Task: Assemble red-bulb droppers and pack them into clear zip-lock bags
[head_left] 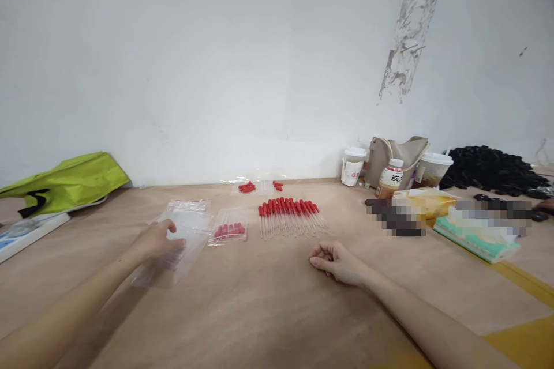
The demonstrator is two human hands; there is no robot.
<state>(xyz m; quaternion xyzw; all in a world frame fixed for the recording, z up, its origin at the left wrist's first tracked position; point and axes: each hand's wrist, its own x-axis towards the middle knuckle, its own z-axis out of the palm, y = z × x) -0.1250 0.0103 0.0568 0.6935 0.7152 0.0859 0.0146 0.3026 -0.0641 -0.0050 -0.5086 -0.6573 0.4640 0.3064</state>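
Left hand (153, 242): parted wide, over clear bags (194, 216)
Right hand (341, 264): curled narrow, contents unclear
Tabletop (242, 311): brown, beneath both
Wall (216, 69): pale, beyond

Open passage: brown tabletop (242, 311) between left hand (162, 242) and right hand (340, 262). Forward path obstructed by red-topped sticks (291, 214) and small bag (229, 229) beside them; wall (216, 69) beyond. Tissue pack (474, 239) limits rightward reach.

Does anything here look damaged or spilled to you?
Damaged, yes: at upper right, a slanting strip of the wall looks scraped or stained, its ragged grey-brown marks odd against the mostly plain pale surface. I see no spill on the table; the red-ended sticks lie in a fairly neat row.
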